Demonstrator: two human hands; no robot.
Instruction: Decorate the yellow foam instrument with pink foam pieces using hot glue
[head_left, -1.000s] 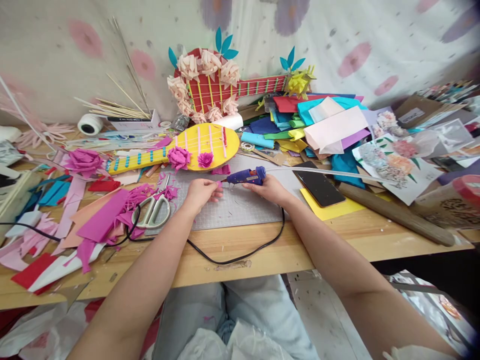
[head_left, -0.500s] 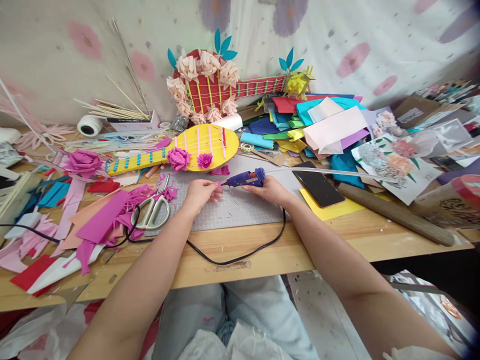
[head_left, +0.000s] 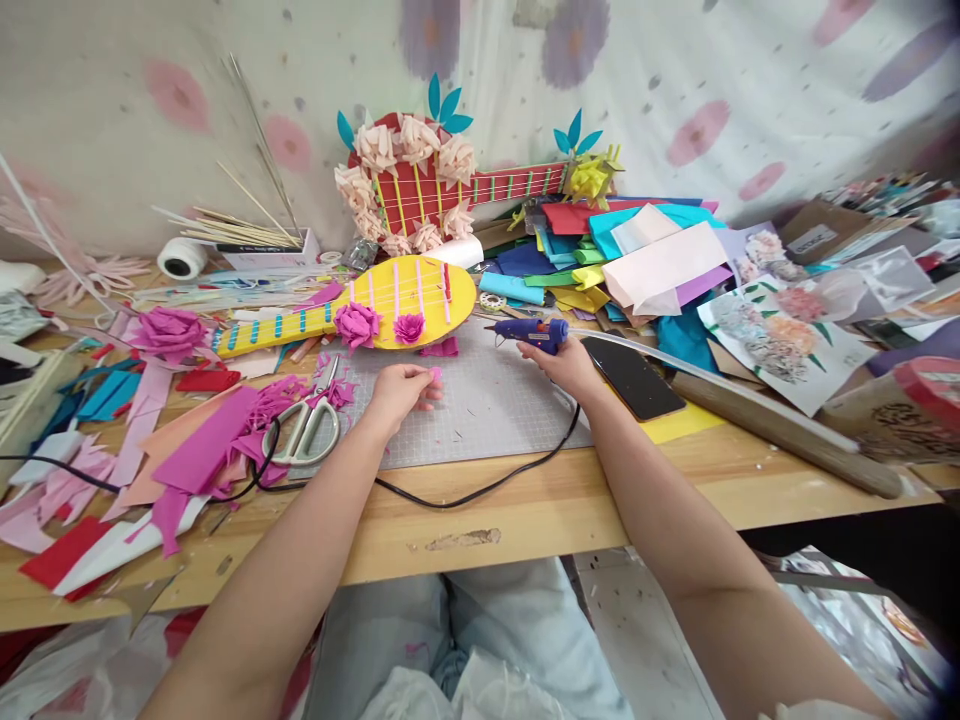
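Observation:
Between the fingertips of my left hand [head_left: 405, 398] is a small piece of pink paper [head_left: 436, 374], mostly hidden by the fingers. My right hand [head_left: 564, 364] is wrapped round a blue glue gun [head_left: 531, 331], its nozzle pointing left and a long clear glue stick [head_left: 697, 378] sticking out behind. Both hands hover over a grey cutting mat [head_left: 480, 430]. Just beyond them lies a yellow paper guitar [head_left: 412, 295] with pink strings, and magenta paper flowers [head_left: 357, 325] sit on its lower edge.
White-handled scissors [head_left: 307, 425] lie left of my left hand among magenta paper scraps [head_left: 206, 430]. A black cable [head_left: 480, 492] loops along the table's front. To the right are a phone [head_left: 634, 378] and a wooden stick [head_left: 787, 432]. A red paper guitar [head_left: 517, 185] stands behind.
My right hand has drawn the glue gun away to the right, so its nozzle is now apart from the pink paper. My left hand has hardly moved.

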